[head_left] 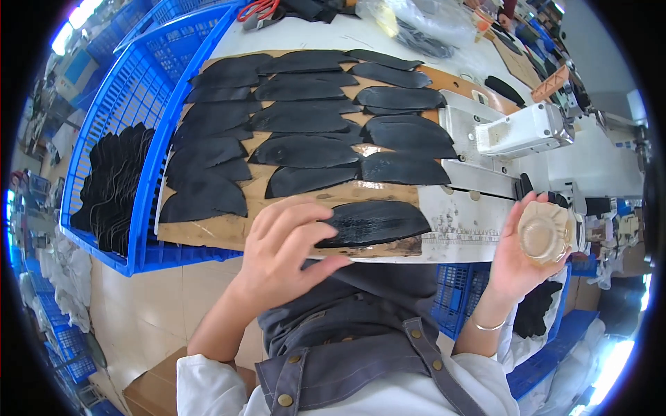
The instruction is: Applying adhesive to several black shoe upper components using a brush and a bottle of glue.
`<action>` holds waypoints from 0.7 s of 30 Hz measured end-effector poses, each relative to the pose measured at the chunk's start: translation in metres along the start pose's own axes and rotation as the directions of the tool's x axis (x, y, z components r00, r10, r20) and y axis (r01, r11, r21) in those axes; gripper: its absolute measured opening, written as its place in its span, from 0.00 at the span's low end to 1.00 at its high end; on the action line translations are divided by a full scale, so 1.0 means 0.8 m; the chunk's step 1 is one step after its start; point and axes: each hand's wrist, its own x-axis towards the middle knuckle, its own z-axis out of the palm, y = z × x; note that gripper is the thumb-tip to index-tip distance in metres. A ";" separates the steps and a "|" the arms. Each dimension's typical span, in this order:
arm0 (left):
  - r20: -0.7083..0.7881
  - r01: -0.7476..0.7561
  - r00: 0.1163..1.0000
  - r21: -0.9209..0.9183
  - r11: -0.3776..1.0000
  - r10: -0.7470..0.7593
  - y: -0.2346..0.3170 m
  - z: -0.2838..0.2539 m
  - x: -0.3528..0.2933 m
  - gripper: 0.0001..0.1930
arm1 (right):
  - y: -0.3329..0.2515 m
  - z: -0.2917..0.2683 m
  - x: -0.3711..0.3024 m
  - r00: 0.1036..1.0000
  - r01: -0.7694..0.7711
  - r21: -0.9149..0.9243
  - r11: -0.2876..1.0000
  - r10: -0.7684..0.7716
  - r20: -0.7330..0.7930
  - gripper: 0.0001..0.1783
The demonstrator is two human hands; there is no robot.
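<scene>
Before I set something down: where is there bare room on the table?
On the table, between the front piece and right hand; also a far strip between board and plastic bag. Most of the board is crowded with overlapping black pieces.

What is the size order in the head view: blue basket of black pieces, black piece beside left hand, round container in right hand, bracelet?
1. Blue basket
2. Black piece and round container: unsure; the piece looks longer, but the container may be nearer the camera.
3. Bracelet
</scene>
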 end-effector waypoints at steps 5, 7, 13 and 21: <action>0.281 -0.027 0.959 0.037 0.999 0.016 0.038 0.036 0.063 0.23 | 0.014 -0.023 -0.021 0.941 -0.337 0.354 0.873 0.324 0.097 0.38; 0.398 -0.035 0.917 0.012 0.999 0.028 0.038 0.057 0.077 0.25 | 0.022 -0.012 -0.033 0.931 -0.358 0.353 0.865 0.357 0.070 0.38; 0.557 -0.096 0.830 0.080 0.992 0.036 0.040 0.077 0.091 0.24 | 0.023 -0.017 -0.043 0.887 -0.366 0.504 0.782 0.457 -0.065 0.36; 0.482 -0.124 0.872 0.056 0.991 0.082 0.041 0.081 0.086 0.21 | 0.027 -0.012 -0.038 0.866 -0.485 0.373 0.791 0.493 0.080 0.33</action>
